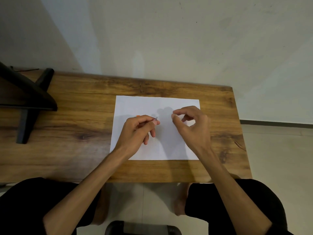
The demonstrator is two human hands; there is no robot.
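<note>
Over the table's (84,126) white paper (152,104), the left hand (135,131) pinches a thin stick (156,118), and the curled right hand (191,126), maybe empty, should grab its tip.

This looks like a plain room in a home, set up for desk work. A wood-grain bench (76,116) stands against a bare whitish wall (169,39), with pale floor tiles (279,158) to its right. A black stand (25,99) sits at its left end, a white sheet of paper (152,104) lies on it, and bare feet (180,206) rest beneath it.
</note>
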